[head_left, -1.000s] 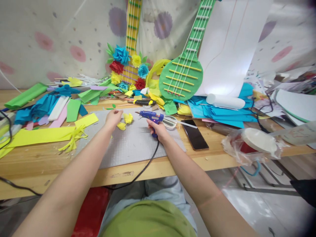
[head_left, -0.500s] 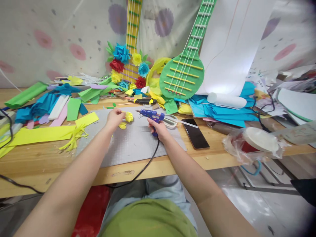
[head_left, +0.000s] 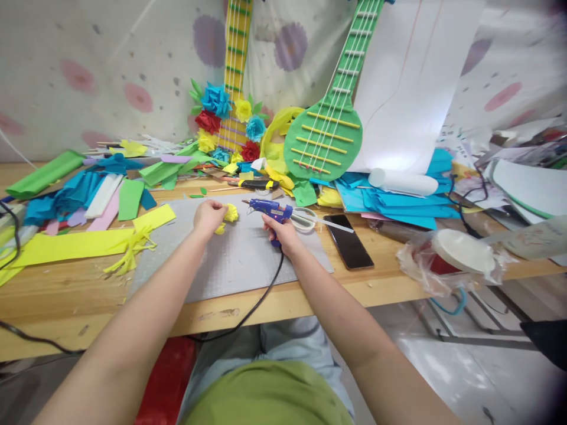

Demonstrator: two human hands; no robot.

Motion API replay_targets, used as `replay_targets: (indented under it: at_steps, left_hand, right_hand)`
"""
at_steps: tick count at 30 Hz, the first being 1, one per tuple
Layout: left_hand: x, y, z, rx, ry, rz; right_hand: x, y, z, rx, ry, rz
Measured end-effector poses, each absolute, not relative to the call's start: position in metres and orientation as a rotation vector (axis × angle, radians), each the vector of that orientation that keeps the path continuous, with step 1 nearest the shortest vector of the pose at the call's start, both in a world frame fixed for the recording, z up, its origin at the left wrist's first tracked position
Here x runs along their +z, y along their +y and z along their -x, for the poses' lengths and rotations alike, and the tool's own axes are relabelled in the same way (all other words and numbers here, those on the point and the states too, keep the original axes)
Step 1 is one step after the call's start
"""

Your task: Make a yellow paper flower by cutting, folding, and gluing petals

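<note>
A blue glue gun (head_left: 271, 210) is gripped in my right hand (head_left: 282, 231), its nozzle pointing left and a white glue stick (head_left: 339, 224) sticking out of its back. My left hand (head_left: 209, 218) is closed in a pinch on a small yellow paper flower (head_left: 231, 213), seen at its fingertips. Just below the flower, a loose yellow petal (head_left: 220, 228) shows partly behind the hand. The nozzle is a short way right of the flower, apart from it. Both hands are over a grey cutting mat (head_left: 239, 271).
White-handled scissors (head_left: 303, 219) and a black phone (head_left: 349, 242) lie right of the glue gun. Yellow crepe paper (head_left: 75, 245) covers the left side. A green paper guitar (head_left: 323, 141) leans at the back. The gun's black cord (head_left: 261, 301) hangs over the table edge.
My left hand has turned slightly and now covers more of the loose petal. The glue gun stays at about the same distance from the flower. The whole view has shifted slightly.
</note>
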State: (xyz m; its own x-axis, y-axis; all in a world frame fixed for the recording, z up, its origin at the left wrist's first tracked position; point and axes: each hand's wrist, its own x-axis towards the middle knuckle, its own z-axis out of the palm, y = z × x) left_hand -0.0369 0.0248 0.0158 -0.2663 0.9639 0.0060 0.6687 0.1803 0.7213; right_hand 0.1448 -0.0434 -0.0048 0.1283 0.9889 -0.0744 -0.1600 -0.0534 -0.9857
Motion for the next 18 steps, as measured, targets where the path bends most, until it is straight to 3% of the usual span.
replay_targets:
  at_steps: [18]
  left_hand:
    - [0.010,0.027,0.036,0.826,2.044,-1.581]
  right_hand:
    - [-0.008,-0.041,-0.145,1.237,-0.960,1.211]
